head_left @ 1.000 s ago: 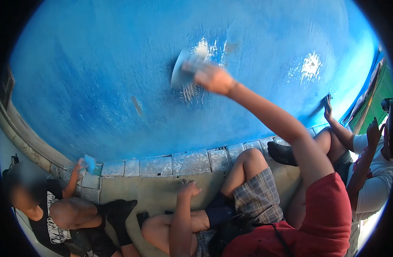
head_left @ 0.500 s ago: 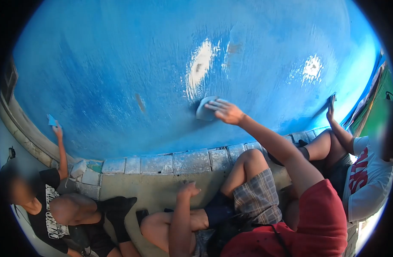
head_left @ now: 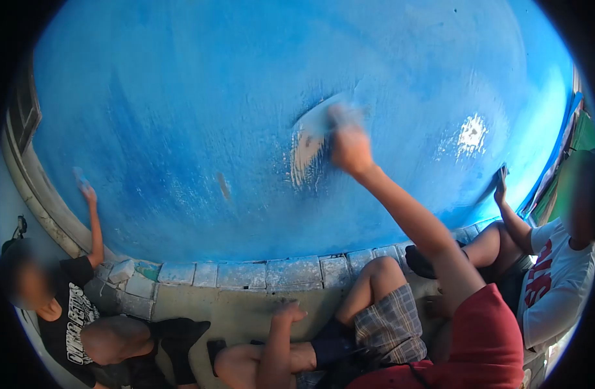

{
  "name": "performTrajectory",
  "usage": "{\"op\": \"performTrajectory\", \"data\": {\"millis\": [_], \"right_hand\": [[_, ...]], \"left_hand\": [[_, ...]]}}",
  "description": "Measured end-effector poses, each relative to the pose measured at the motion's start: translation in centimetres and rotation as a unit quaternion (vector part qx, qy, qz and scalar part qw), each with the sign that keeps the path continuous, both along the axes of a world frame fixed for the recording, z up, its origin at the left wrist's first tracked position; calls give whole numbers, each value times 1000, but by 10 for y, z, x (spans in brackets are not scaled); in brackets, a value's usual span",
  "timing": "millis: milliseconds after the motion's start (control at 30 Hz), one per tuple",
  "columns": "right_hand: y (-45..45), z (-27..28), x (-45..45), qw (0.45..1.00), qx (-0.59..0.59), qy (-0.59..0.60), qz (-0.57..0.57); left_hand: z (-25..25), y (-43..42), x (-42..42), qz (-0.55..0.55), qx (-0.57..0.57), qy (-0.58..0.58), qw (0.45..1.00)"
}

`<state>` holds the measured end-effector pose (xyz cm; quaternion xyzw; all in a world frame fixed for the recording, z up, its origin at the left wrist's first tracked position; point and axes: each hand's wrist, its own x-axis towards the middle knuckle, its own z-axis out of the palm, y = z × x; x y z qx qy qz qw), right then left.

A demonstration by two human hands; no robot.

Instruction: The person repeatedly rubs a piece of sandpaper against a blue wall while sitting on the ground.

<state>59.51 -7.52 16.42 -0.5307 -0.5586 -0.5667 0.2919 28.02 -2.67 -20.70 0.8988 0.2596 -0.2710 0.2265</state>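
Observation:
My right hand (head_left: 350,144) is raised against the blue wall (head_left: 213,97), pressing a pale blue, sheet-like piece (head_left: 320,120) flat on it; the fingers are blurred by motion. Just below the piece a whitish glare patch shows on the wall. Low at the centre, my left hand (head_left: 289,312) rests near my bent knee, with its fingers partly spread and nothing seen in it.
At the left a seated person in a black shirt (head_left: 74,311) holds a light blue piece (head_left: 81,176) on the wall. Another in a white shirt (head_left: 553,279) holds a dark piece (head_left: 503,174) at the right. Grey blocks (head_left: 239,275) line the wall's foot.
My right hand swept down and then back up with the sheet. The left person's hand rose from the blocks to the wall. My left hand stayed near my knee.

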Motion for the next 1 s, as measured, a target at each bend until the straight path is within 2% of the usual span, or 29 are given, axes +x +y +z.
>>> {"op": "performTrajectory", "data": {"millis": [33, 67, 100, 133, 167, 233, 267, 300, 333, 367, 400, 433, 500, 567, 600, 667, 733, 767, 800, 833, 933, 967, 1000], "right_hand": [[1, -2, -4, 980, -175, -92, 31], [-4, 9, -11, 986, -124, -108, 17], [-8, 22, -17, 1000, -1, -4, -7], [-11, 38, -22, 988, 119, 96, -30], [-10, 49, -24, 952, 235, 193, -49], [9, 14, -23, 981, 100, 161, -29], [11, -3, -37, 998, -45, 23, 47], [12, -18, -46, 968, -187, -116, 120], [14, -25, -36, 977, -171, -103, 80], [7, -22, -35, 996, -77, 39, 39], [-1, -17, -32, 984, 18, 176, -1], [-6, -11, -30, 945, 108, 306, -41], [-5, -33, -35, 988, -41, 151, 2], [-8, -82, -41, 981, -186, 7, 44], [-9, -104, -23, 978, -192, -9, 76], [-26, -108, -18, 991, 8, 132, -28], [-29, -122, -28, 944, 161, 244, -151], [-31, -150, -29, 968, 47, 201, -140], [-43, -172, -32, 973, -162, 150, -63], [-56, -186, -30, 930, -356, 92, 23], [-62, -162, -6, 975, -169, 113, -86], [-61, -135, -11, 986, -61, 125, -95], [-61, -96, -17, 984, 18, 142, -103]], "left_hand": [[-2, -1, 0, 1, -5, 0, 1000], [-2, 0, 0, 4, -8, -1, 1000], [-2, 3, -1, 6, -10, -1, 1000], [-4, 5, 1, 1, -6, -1, 1000], [-6, 5, 3, -1, -3, -3, 1000], [-15, 5, 3, 0, -9, -2, 1000], [-23, 6, 2, 2, -18, 1, 1000], [-33, 7, -1, 2, -28, 4, 1000], [-30, 7, -3, 2, -37, 8, 999], [-21, 7, -3, 2, -43, 10, 999], [-14, 8, -2, 2, -52, 8, 999], [-15, 12, 1, 6, -55, -10, 998], [-22, 11, 0, 18, -68, -39, 997], [-35, 12, -4, 15, -77, -1, 997], [-36, 16, 0, 12, -78, 13, 997], [-11, 12, -4, 30, -66, 15, 997], [-4, 7, 6, 41, -67, -13, 997], [-13, 7, 7, 41, -70, -32, 996], [-19, 5, 1, 41, -70, -47, 996], [-20, 2, -2, 34, -58, -44, 997], [0, 8, -6, 37, -34, -24, 998], [12, 5, -5, 56, -51, -8, 997], [-6, 11, -4, 60, -43, -23, 997]]}}
